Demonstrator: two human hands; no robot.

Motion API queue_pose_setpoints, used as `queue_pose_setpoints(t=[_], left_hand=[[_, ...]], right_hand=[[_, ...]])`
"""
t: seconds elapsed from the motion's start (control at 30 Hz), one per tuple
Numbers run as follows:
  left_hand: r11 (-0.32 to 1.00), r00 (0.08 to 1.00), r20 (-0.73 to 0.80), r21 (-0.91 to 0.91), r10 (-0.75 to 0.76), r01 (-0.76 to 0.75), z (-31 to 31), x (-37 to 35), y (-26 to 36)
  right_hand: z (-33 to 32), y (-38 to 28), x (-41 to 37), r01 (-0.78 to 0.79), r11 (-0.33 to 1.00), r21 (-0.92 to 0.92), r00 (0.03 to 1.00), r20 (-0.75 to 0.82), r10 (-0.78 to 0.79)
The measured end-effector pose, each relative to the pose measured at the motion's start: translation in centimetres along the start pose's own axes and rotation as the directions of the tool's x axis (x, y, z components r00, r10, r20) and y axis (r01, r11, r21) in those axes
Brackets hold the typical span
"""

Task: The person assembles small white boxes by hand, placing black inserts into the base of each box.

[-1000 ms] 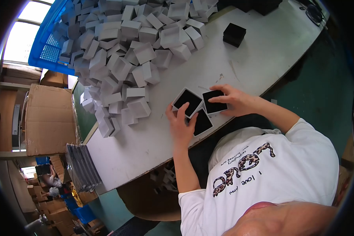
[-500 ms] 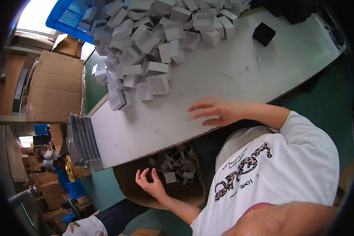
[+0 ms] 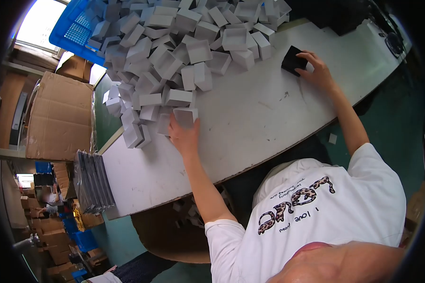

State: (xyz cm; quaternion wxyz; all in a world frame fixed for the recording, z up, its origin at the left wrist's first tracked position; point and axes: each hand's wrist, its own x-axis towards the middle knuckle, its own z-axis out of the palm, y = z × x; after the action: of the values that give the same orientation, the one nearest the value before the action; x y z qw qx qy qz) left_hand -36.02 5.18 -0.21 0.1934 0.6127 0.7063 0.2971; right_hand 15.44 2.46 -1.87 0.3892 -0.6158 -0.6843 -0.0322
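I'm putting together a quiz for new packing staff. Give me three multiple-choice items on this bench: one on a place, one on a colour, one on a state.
1. Where is the right hand? A on the black box; B in a pocket; C raised overhead.
2. What colour are the piled boxes? A red; B white; C green.
3. The left hand is: A hanging free; B clenched in a fist; C touching a white box at the heap's edge.
Answers: A, its fingers lie on that box; B, the whole heap is white; C, its fingers meet the box.

White table (image 3: pixel 264 118) over green floor (image 3: pixel 387 108), bright window (image 3: pixel 35 30) (upper left), cardboard boxes (image 3: pixel 56 118) beside.
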Motion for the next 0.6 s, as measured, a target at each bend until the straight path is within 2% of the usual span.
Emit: queue_pose_setpoints(t=[0.03, 0.1, 0.17, 0.27, 0.3, 0.37, 0.4, 0.47, 0.53, 0.6], left_hand=[[0.992, 0.998, -0.034, 0.109, 0.061, -0.057, -0.1, -1.2, 0.2], [0.930, 0.979, -0.074, 0.332, 0.190, -0.156, 0.4, -4.9, 1.3], [0.909, 0.946, -0.074, 0.309, 0.316, -0.280, 0.1, -7.8, 3.2], [0.892, 0.903, 0.050, 0.141, 0.428, -0.430, 1.3, -11.3, 5.5], [0.884, 0.883, 0.109, 0.056, 0.456, -0.464, 1.8, -12.2, 5.9], [0.895, 0.869, 0.214, -0.084, 0.446, -0.439, 3.4, -12.6, 5.5], [0.895, 0.854, 0.268, -0.154, 0.446, -0.419, 4.0, -12.7, 5.4], [0.886, 0.879, 0.219, -0.303, 0.423, -0.351, 4.5, -12.5, 6.1], [0.866, 0.894, 0.197, -0.399, 0.402, -0.302, 4.8, -12.4, 6.7], [0.855, 0.905, 0.187, -0.442, 0.382, -0.270, 5.0, -12.5, 7.0]], right_hand=[[0.2, -1.4, -0.1, -0.014, 0.995, 0.098, 0.996, 0.085, 0.005], [0.2, -4.2, 0.1, 0.063, 0.998, 0.025, 0.991, 0.118, -0.065], [0.8, -5.4, 0.3, 0.147, 0.989, -0.006, 0.980, 0.139, -0.144], [1.1, -8.3, 0.7, 0.229, 0.972, 0.059, 0.972, 0.042, -0.231], [1.1, -9.3, 0.6, 0.266, 0.955, 0.134, 0.961, 0.036, -0.273], [0.9, -11.4, 0.1, 0.330, 0.903, 0.276, 0.937, 0.017, -0.348], [0.7, -12.9, -0.3, 0.348, 0.847, 0.402, 0.908, 0.083, -0.412], [1.1, -15.3, -1.1, 0.454, 0.750, 0.481, 0.757, 0.236, -0.609], [2.5, -16.3, -1.6, 0.411, 0.690, 0.595, 0.612, 0.381, -0.693], [4.1, -16.9, -2.1, 0.372, 0.641, 0.671, 0.584, 0.367, -0.724]])
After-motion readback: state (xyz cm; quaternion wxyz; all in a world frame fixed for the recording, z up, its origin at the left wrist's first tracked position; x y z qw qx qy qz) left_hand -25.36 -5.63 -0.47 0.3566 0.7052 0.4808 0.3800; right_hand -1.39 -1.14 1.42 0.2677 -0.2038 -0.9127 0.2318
